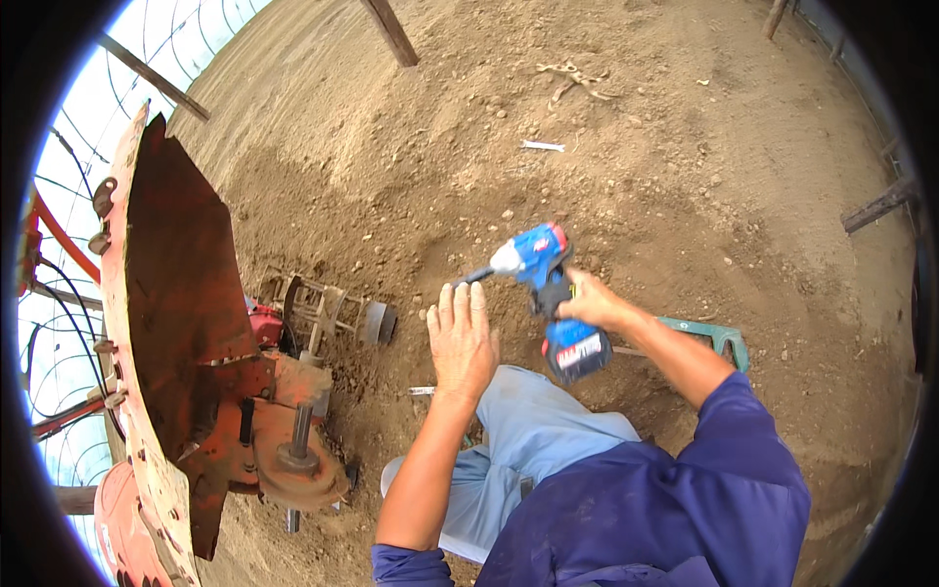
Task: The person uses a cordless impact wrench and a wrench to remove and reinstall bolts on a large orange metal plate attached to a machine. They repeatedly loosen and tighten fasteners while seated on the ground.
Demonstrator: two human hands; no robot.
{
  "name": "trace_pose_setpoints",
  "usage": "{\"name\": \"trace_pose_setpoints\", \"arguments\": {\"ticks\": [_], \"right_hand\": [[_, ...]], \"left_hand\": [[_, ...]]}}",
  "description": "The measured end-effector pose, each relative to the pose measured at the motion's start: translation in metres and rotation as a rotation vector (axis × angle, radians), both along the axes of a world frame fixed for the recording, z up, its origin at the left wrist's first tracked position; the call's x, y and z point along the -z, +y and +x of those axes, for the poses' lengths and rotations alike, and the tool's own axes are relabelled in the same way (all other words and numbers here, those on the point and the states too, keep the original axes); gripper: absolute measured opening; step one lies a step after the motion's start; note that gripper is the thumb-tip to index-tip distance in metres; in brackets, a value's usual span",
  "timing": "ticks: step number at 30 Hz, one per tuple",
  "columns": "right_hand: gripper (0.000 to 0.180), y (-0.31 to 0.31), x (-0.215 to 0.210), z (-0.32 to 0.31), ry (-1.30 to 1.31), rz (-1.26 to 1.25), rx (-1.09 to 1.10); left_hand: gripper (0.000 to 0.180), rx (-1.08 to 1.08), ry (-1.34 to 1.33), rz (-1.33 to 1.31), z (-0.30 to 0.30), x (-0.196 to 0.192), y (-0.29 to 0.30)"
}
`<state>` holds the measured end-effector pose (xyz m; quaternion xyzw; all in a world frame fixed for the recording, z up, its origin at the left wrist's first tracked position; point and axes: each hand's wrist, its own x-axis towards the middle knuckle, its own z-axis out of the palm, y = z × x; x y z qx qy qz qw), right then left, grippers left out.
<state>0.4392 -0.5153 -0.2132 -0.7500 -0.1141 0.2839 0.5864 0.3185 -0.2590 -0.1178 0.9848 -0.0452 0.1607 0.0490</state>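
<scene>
The floor is bare brown earth (pixel 675 210), loose and crumbly, strewn with small stones and clods. On it lie a pale wrench (pixel 543 146), a forked dry branch (pixel 567 70) and a green-handled tool (pixel 726 338).

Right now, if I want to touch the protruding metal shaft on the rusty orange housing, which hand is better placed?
Probably your left hand: it is nearer to the protruding metal shaft and looks open. Your right hand is farther away and holds the blue-and-black cordless power tool.
</scene>
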Motion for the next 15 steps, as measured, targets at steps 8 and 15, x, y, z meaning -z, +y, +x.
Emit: {"name": "trace_pose_setpoints", "arguments": {"ticks": [8,15], "right_hand": [[0.047,0.053,-0.026,-0.068,0.509,0.083,-0.080],[0.037,0.067,-0.028,-0.074,0.463,0.085,-0.146]], "left_hand": [[0.022,0.144,0.361,-0.126,0.005,0.035,0.045],[0.059,0.103,0.241,-0.087,-0.005,0.057,0.065]]}}
